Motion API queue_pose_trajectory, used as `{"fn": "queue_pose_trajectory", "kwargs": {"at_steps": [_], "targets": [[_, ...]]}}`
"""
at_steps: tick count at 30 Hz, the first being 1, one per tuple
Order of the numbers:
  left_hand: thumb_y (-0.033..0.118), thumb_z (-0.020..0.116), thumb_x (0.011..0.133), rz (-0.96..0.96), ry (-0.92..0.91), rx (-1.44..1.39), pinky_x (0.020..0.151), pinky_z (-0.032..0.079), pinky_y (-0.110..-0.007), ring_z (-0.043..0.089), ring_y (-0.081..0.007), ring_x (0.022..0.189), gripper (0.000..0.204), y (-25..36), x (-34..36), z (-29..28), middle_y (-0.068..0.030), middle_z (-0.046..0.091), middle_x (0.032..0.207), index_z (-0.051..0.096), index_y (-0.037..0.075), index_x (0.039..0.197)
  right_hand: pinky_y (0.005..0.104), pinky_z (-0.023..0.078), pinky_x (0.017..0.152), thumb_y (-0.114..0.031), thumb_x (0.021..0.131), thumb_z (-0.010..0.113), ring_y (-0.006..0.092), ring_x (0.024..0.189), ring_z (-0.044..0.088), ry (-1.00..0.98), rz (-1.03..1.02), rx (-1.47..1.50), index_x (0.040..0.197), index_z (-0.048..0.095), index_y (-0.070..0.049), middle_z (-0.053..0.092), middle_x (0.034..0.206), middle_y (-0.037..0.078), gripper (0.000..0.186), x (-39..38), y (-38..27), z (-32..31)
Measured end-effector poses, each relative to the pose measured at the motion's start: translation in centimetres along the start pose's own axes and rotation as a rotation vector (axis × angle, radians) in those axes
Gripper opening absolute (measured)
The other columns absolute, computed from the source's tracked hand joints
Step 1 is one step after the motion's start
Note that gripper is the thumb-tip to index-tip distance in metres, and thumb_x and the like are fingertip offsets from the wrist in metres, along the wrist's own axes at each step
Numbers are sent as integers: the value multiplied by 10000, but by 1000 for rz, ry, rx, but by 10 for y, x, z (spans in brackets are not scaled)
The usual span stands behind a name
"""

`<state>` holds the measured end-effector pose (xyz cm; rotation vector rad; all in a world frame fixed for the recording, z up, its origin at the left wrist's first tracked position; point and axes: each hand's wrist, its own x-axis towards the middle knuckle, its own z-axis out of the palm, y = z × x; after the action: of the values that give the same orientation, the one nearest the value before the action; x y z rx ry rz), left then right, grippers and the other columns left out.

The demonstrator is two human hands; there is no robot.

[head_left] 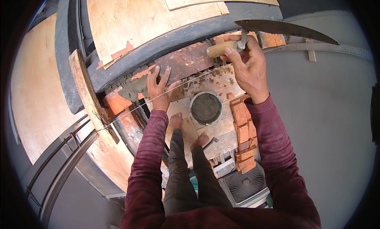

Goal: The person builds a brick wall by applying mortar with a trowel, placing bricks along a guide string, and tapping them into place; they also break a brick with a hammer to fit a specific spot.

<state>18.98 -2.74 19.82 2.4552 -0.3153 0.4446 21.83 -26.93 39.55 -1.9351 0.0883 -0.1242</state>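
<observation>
My right hand (253,72) grips a trowel by its wooden handle (218,51). The trowel's long dark blade (289,30) points off to the right, above the brick course. With fingers spread, my left hand (160,90) rests against a reddish-brown brick piece (188,62) on the wall top. Grey mortar (136,89) lies left of that hand, beside orange bricks (116,102). A thin taut string (130,106) runs along the near side of the course and passes my left hand. Below, between my arms, stands a round bucket of wet mortar (206,108).
Orange bricks (243,128) are stacked right of the bucket. A fan unit (245,185) sits lower, behind my feet. Plywood sheets (130,23) cover the far side past a grey ledge (178,41). An upright wooden board (89,92) and metal bars (59,165) are at the left.
</observation>
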Motion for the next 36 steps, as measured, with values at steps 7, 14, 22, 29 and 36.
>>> {"fn": "queue_pose_trajectory", "kwargs": {"at_steps": [7,14,22,29,36], "targets": [[377,865,691,20,-23,-45,1082,385,-556,506,-366,1229,629,-7,4,1,-124,541,1321,661,216,1264,377,531,763,-101,874,656,321,839,691,9,-60,-233,1052,557,11,685,921,163,232,14,44,45],[414,869,675,40,18,-60,1085,336,-604,520,-307,1187,633,-12,4,7,-98,534,1292,661,252,1251,342,541,741,-92,888,661,238,813,688,41,-2,-248,1093,560,6,698,970,138,249,13,35,36],[498,840,681,19,-16,19,1089,281,-595,522,-236,1160,620,-15,0,8,-68,535,1273,675,262,1230,256,551,708,-56,927,647,136,805,680,44,-56,-96,1128,580,14,692,982,96,224,23,15,25],[554,822,671,38,8,45,1063,271,-578,523,-214,1135,646,-17,-2,11,-40,537,1279,664,294,1240,294,579,794,-96,965,624,190,969,686,-119,-45,-362,1179,521,25,666,1127,131,266,20,49,36],[564,827,657,14,5,65,1045,264,-596,518,-205,1133,668,-13,-4,14,-6,528,1315,650,310,1249,316,557,746,-79,900,657,243,852,720,-90,-66,-358,1143,551,20,715,988,155,283,26,51,43]]}}
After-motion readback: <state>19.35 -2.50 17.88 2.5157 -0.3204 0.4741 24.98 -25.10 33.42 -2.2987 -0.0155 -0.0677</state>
